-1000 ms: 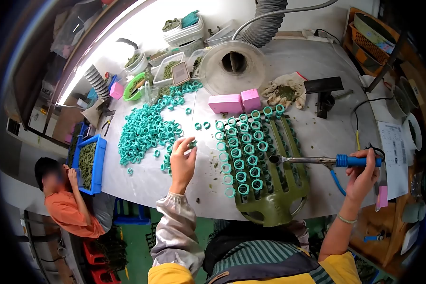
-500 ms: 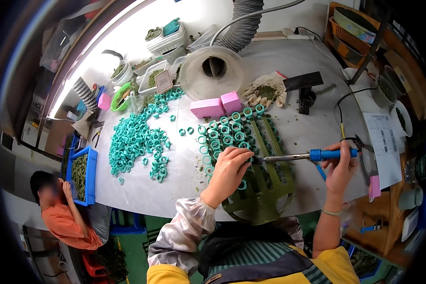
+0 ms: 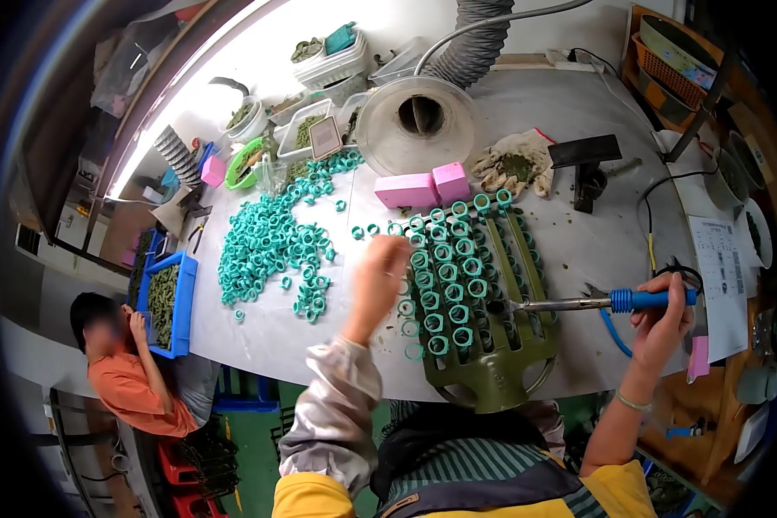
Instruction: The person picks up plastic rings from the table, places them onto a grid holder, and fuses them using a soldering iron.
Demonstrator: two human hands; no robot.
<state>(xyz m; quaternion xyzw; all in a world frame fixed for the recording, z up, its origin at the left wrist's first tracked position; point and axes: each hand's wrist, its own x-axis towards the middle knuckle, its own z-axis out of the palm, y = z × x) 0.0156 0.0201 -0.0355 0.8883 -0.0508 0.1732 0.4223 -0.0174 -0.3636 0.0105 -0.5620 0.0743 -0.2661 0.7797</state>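
My right hand point(image 3: 665, 321) is wrapped round the blue handle of a soldering iron point(image 3: 570, 304). The iron lies nearly level, its dark tip over the olive-green slotted frame point(image 3: 501, 367). Rows of teal rings point(image 3: 440, 253) stand on the frame's left part. My left hand point(image 3: 378, 274), smeared by motion, hovers just left of those rows; its fingers cannot be made out. Further left, a big heap of loose teal rings point(image 3: 263, 255) spreads over the table point(image 3: 337, 298).
Two pink blocks point(image 3: 407, 191) sit behind the frame, near a clear round hood point(image 3: 380, 129). A soiled glove point(image 3: 518, 164) and a black stand point(image 3: 585, 164) are at the back right. Plastic tubs point(image 3: 306, 129) line the back. Left, another person point(image 3: 138, 380) sits by a blue crate point(image 3: 181, 315).
My left hand has left the iron's tip over the frame and swung left, beside the ring rows. The iron's tip stays over the frame. The whole view has shifted slightly.
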